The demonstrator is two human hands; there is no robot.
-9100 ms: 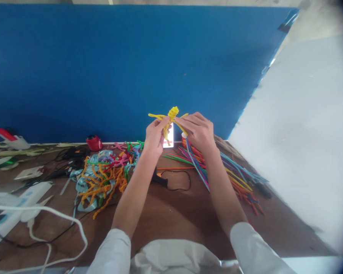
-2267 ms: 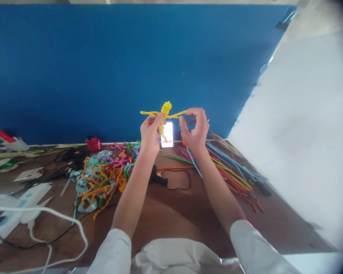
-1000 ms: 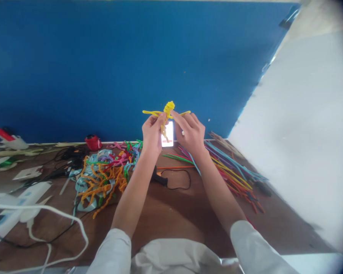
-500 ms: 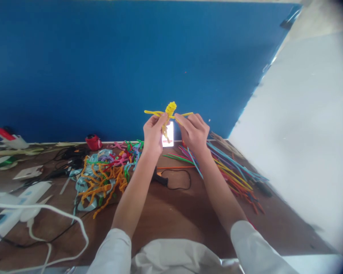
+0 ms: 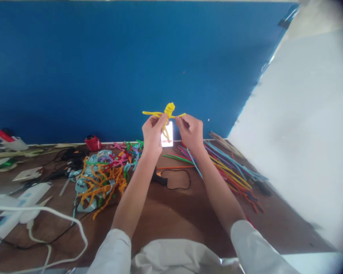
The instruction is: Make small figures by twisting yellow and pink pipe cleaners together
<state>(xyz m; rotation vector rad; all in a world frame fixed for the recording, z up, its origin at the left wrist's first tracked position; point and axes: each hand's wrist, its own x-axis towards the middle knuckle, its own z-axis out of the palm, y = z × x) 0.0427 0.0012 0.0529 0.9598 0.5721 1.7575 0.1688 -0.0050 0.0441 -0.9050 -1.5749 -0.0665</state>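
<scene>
Both hands are raised over the back of the table, in front of the blue wall. A yellow pipe cleaner figure (image 5: 169,109) stands between them, with a coiled top, an arm out to each side and a loop hanging below. My left hand (image 5: 153,134) pinches its middle just under the coil. My right hand (image 5: 192,132) is closed on the figure's right arm, whose tip pokes out above the fingers. Behind the figure, a lit phone screen (image 5: 167,137) leans against the wall, partly covered by the loop and left hand.
A heap of orange and mixed-colour twisted pipe cleaners (image 5: 103,180) lies left. Straight pipe cleaners (image 5: 234,167) fan out right. A black-handled tool with a cord (image 5: 161,179) lies between. A white power strip (image 5: 31,198) and white cable (image 5: 81,232) occupy the left front.
My right hand has drawn in leftward, its fingers now more curled together on the yellow arm, and less of that arm's tip sticks out. My left hand keeps its pinch.
</scene>
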